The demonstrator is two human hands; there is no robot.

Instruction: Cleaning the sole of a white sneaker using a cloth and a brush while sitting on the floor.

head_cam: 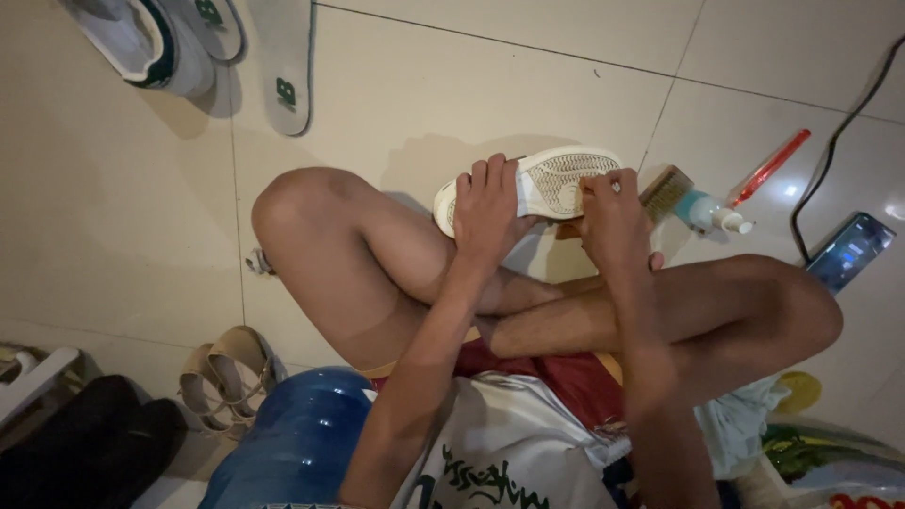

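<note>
I sit cross-legged on a tiled floor. My left hand (488, 209) grips the middle of a white sneaker (551, 179) held sole-up in front of my knees. My right hand (613, 217) rests its fingertips on the sole's heel end, fingers curled; whether it holds anything small is hidden. A wooden scrubbing brush (666, 191) lies on the floor just right of that hand.
A small pump bottle (709, 213), a red toothbrush (770, 167), a phone (850, 250) with a black cable (830, 151) lie at right. Another white sneaker (141, 40) and insoles (287, 71) lie at top left. Beige sandals (226, 372), a blue water jug (302, 438) sit lower left.
</note>
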